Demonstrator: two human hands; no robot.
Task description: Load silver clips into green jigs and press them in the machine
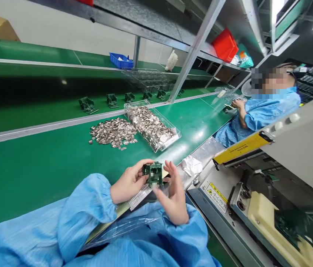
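Note:
In my left hand I hold a dark green moulded plastic frame, gripped at its left side between thumb and fingers. My right hand is just to the right of it, fingers spread, its thumb tip close to the frame's lower edge; whether it touches I cannot tell. Below my left hand lies a strip of small silvery pieces in rows. Farther forward, a pile of small flat metal pieces lies on the green bench, beside a clear plastic tray full of similar pieces.
Several similar green frames stand in a row behind the bench's metal rail. A crumpled white cloth lies right of my hands, near a machine with a warning label. A co-worker in a blue gown sits at the far right.

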